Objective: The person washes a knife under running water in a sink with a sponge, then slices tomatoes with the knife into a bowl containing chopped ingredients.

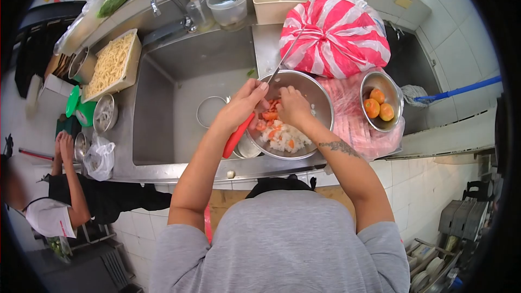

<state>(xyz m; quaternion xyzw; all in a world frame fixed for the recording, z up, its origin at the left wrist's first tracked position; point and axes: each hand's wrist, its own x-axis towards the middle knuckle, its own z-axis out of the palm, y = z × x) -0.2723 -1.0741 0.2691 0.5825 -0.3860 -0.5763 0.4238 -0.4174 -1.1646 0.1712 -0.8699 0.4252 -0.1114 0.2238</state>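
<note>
A steel bowl (321, 93) holds chopped white pieces (285, 140) and cut orange-red pieces (269, 115). At its left rim, my left hand (242, 103) is closed round a knife with a red handle (237, 137); the blade points up and away over the far rim. My right hand (293, 107) reaches down into the bowl with its fingers bent among the pieces; what it holds, if anything, is hidden. Just right of the bowl lies a clear plastic bag of pink contents (350, 109). A smaller bowl (395, 93) holds several orange-red tomatoes (386, 112).
A deep sink (190, 76) lies left of the bowl, with a faucet (187, 20) behind. A red-and-white striped bag (339, 38) stands behind the bowl. A noodle tray (133, 68) is at the left. Another person (70, 206) stands at far left, hands raised.
</note>
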